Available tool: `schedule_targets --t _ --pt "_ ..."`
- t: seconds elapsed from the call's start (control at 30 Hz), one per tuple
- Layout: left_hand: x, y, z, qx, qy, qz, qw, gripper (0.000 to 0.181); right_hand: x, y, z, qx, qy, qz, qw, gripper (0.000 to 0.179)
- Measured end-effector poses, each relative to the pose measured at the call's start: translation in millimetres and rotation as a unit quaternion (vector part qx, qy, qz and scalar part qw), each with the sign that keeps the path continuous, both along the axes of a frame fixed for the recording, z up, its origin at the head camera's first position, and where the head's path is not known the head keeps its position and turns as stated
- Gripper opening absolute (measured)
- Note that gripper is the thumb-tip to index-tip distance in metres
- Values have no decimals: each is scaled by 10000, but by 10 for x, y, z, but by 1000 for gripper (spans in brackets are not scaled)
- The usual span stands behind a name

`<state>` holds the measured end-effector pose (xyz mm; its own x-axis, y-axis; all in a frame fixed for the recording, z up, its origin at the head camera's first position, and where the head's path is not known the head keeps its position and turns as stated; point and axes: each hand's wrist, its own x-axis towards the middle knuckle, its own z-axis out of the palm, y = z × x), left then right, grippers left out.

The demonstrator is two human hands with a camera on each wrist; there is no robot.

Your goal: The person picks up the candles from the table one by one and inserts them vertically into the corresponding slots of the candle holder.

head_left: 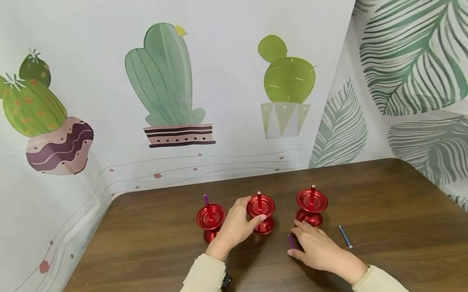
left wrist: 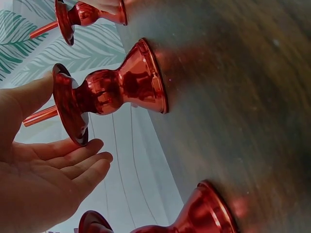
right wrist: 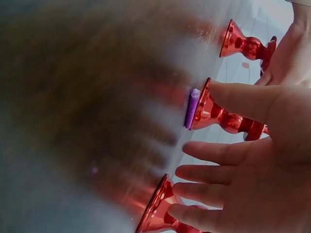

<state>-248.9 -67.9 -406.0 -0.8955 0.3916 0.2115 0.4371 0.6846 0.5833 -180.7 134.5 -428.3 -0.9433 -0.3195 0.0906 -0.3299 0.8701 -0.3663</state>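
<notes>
Three shiny red candle holders stand in a row on the table. My left hand (head_left: pixel 237 224) holds the middle candle holder (head_left: pixel 265 226) by its dish, thumb on one side of the rim and fingers on the other. The left candle holder (head_left: pixel 201 219) has a thin purple candle (head_left: pixel 206 200) in its red central tube. My right hand (head_left: pixel 322 249) reaches low over the table, fingers extended, in front of the right candle holder (head_left: pixel 318 199). Between its thumb and fingers lies another purple candle (right wrist: pixel 192 109), with the fingertips apart from it in the right wrist view.
A blue candle (head_left: pixel 345 236) lies on the brown wooden table (head_left: pixel 144 276), right of my right hand. Behind the table hangs a white cloth (head_left: pixel 225 83) printed with cacti and leaves.
</notes>
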Motion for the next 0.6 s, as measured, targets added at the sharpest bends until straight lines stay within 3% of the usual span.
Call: schedule_targets --t 0.2,0.43,0.6 --pt "3 0 7 -12 30 -36 10000 64 9 -53 2 139 -24 172 9998 44" --pt "0 1 4 -21 33 1 10000 64 -23 -100 16 234 729 532 9956 22" --pt "3 4 -7 -37 81 19 10000 64 -49 -110 -8 208 1042 615 9924 26"
